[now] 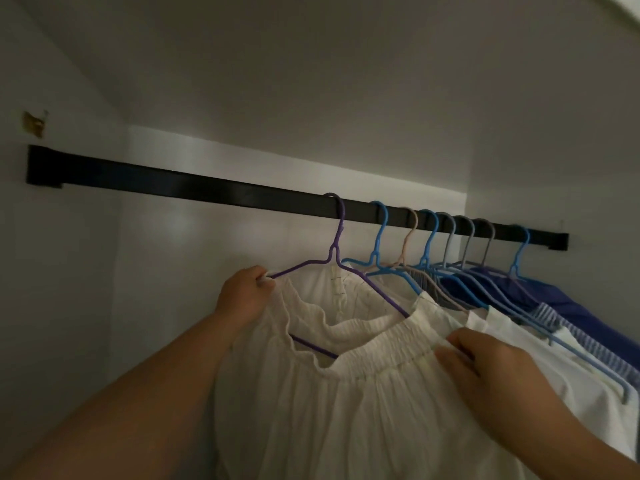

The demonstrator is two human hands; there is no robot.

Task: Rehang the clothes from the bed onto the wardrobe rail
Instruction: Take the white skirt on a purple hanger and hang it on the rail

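A black wardrobe rail point(194, 186) runs from upper left to right. A purple hanger point(335, 244) hooks over it near the middle and carries a cream garment with an elastic waistband point(346, 403). My left hand point(246, 295) grips the hanger's left end together with the cloth there. My right hand point(485, 368) pinches the waistband at the garment's right side. To the right, several blue, beige and grey hangers point(429, 244) hang on the rail with white, striped and dark blue clothes point(540, 299).
White wardrobe walls enclose the space; the left stretch of the rail holds no hangers. A small brass fitting point(34, 123) is fixed on the left wall above the rail's bracket. The bed is out of view.
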